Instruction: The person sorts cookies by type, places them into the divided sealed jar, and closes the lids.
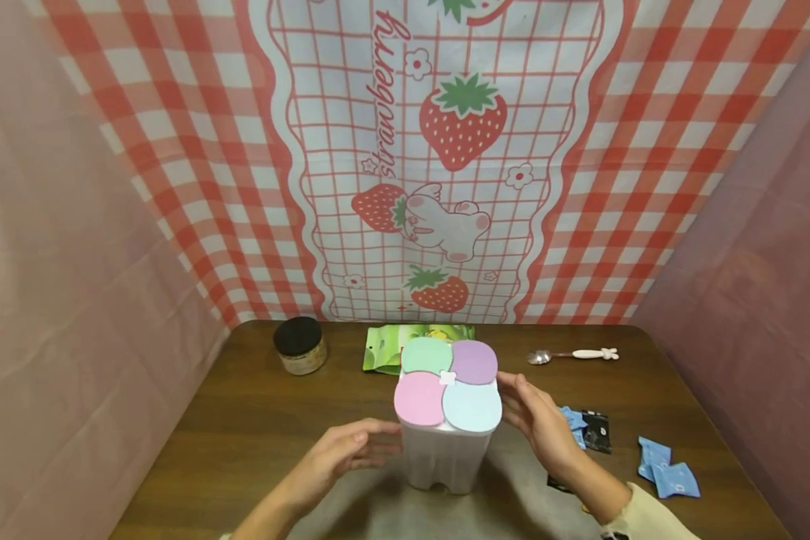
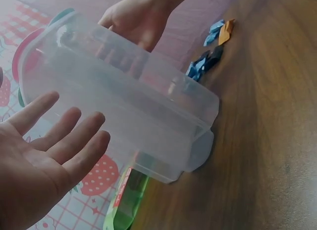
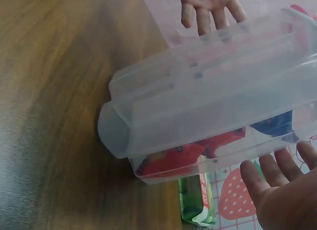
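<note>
A tall translucent plastic storage container (image 1: 445,459) stands upright between the two hands. Its top has four petal-shaped lids: a green lid (image 1: 427,355), a purple lid (image 1: 475,361), a pink lid (image 1: 418,399) and a light blue lid (image 1: 474,407). Through the wall, the right wrist view shows red packets (image 3: 174,161) and a dark blue packet (image 3: 276,126) inside. On the container's left side, the left hand (image 1: 343,450) has its fingers extended and spread, fingertips right at the wall. The right hand (image 1: 536,420) has extended fingers along the opposite side, close to the lid's edge.
Behind the container lies a green bag (image 1: 383,350). A black-lidded jar (image 1: 300,346) stands at the back left. A spoon (image 1: 570,355) with a white handle lies at the back right. Blue packets (image 1: 675,478) and a black packet (image 1: 597,432) lie beyond the right forearm.
</note>
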